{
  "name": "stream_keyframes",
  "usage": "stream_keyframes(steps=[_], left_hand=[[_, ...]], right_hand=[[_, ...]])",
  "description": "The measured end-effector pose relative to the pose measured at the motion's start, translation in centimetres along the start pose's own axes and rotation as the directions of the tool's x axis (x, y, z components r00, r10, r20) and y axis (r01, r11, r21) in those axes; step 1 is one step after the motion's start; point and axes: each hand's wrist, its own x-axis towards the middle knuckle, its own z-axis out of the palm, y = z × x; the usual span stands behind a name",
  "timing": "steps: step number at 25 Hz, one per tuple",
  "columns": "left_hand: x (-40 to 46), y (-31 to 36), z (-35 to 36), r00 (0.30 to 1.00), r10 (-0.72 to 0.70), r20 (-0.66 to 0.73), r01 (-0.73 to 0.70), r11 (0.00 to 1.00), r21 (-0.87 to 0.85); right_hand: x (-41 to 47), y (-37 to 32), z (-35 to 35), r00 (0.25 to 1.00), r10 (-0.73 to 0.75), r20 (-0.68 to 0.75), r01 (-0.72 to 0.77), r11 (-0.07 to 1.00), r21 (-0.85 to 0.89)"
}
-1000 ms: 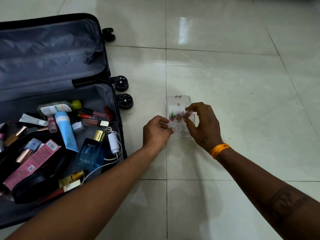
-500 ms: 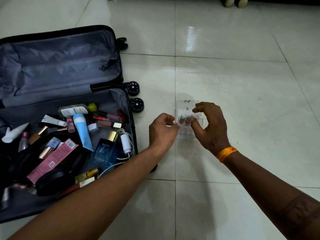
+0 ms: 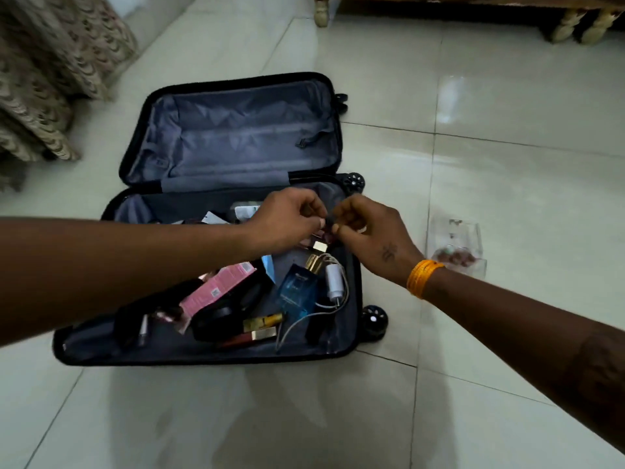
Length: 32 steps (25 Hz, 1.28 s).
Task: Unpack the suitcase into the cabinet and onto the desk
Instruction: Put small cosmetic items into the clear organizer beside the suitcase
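The black suitcase [image 3: 209,358] lies open on the tiled floor, its grey-lined lid [image 3: 236,137] folded back. Its lower half holds several cosmetics: a blue perfume bottle [image 3: 296,292], a pink box [image 3: 216,289], a white charger with cable [image 3: 334,280] and gold-capped lipsticks [image 3: 262,321]. My left hand [image 3: 287,221] and my right hand [image 3: 368,231] meet over the suitcase's far right corner, fingers curled, pinching a small dark cosmetic [image 3: 326,222] between them. A clear plastic organiser [image 3: 455,245] with a few small bottles stands on the floor to the right.
A patterned curtain [image 3: 44,79] hangs at the far left. Turned wooden furniture legs [image 3: 321,11] and more legs [image 3: 575,27] line the top edge. Suitcase wheels [image 3: 373,319] stick out on its right side.
Both hands left the clear organiser and moved left over the suitcase, where they now pinch a small item. The camera has swung left and back, showing the whole suitcase.
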Motion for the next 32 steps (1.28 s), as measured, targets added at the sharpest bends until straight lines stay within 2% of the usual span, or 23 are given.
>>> stream_keyframes(steps=[2, 4, 8, 12, 15, 19, 21, 23, 26, 32], left_hand=[[-0.5, -1.9, -3.1, 0.999, 0.02, 0.045, -0.024, 0.994, 0.107], [-0.6, -4.3, -5.8, 1.0, -0.005, 0.011, 0.004, 0.995, 0.104], [-0.2, -10.1, -7.8, 0.977, -0.152, -0.148, 0.135, 0.984, -0.116], [0.8, -13.2, -6.2, 0.976, -0.142, -0.166, 0.13, 0.988, -0.082], [1.6, -14.1, -5.4, 0.978, -0.138, -0.158, 0.126, 0.989, -0.083], [2.8, -16.0, -6.5, 0.954, -0.216, -0.207, 0.199, 0.975, -0.098], [2.9, -17.6, -7.1, 0.939, -0.257, -0.231, 0.243, 0.966, -0.087], [2.7, -18.8, -7.5, 0.93, -0.275, -0.243, 0.265, 0.961, -0.073], [2.3, -19.5, -7.5, 0.938, -0.26, -0.228, 0.27, 0.963, 0.016], [3.2, -19.2, -7.1, 0.94, -0.278, -0.2, 0.285, 0.958, 0.008]], right_hand=[[1.3, -1.2, 2.2, 0.998, 0.009, 0.059, -0.009, 1.0, 0.002], [2.9, -1.8, 4.2, 0.994, 0.033, 0.1, -0.029, 0.999, -0.045], [6.3, -2.4, 7.4, 0.943, 0.057, 0.329, 0.077, 0.922, -0.38], [9.6, -1.6, 10.0, 0.84, 0.206, 0.502, 0.179, 0.768, -0.615], [11.2, 0.7, 11.8, 0.83, 0.318, 0.458, 0.143, 0.672, -0.726], [11.1, 2.6, 13.7, 0.918, 0.266, 0.296, 0.064, 0.634, -0.771], [10.7, 3.0, 14.1, 0.936, 0.245, 0.253, 0.029, 0.662, -0.749], [10.4, 2.6, 14.5, 0.957, 0.189, 0.218, 0.01, 0.734, -0.68], [9.6, 0.8, 16.1, 0.974, 0.058, 0.22, 0.082, 0.813, -0.577], [9.4, -0.7, 20.2, 0.985, -0.011, 0.173, 0.116, 0.787, -0.606]])
